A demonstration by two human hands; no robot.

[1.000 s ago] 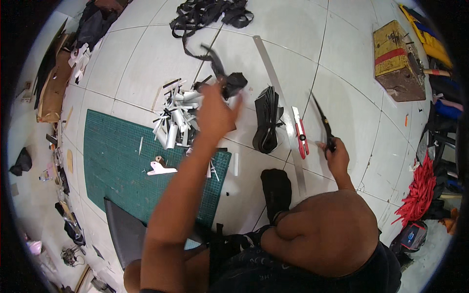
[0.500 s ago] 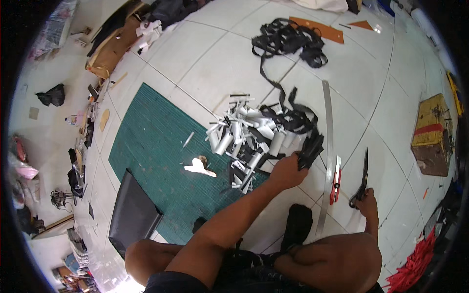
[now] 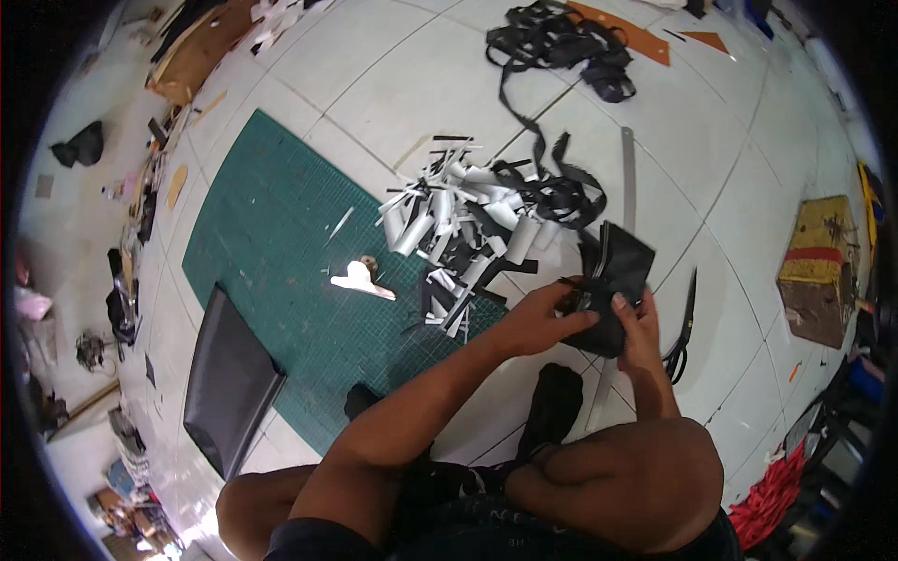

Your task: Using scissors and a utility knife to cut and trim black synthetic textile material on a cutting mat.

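Observation:
Both my hands hold a black bundle of flat, folded, leather-like pieces [image 3: 625, 264] above the floor, right of the scraps. My left hand [image 3: 541, 323] grips its left side, thumb across the front. Closed on the lower right edge is my right hand [image 3: 641, 338], with its thumb pressed on the face. A long black strap [image 3: 569, 194] runs from beside the bundle towards a tangled heap [image 3: 552, 47] farther off. Just right of my right hand, black-handled scissors [image 3: 683, 341] lie on the tiles. A steel ruler [image 3: 629, 178] passes partly hidden behind the bundle.
A pile of white and black offcuts [image 3: 454, 220] partly covers a green cutting mat [image 3: 271, 206]. On the mat sits a white clip-like piece [image 3: 362, 280]. Folded black sheet material [image 3: 229, 383] lies at left, and a worn box [image 3: 814, 280] stands at right.
My right hand has let go of the scissors, leaving them on the floor, and moved left onto the black bundle. The bundle is raised and turned; the red cutter is now hidden.

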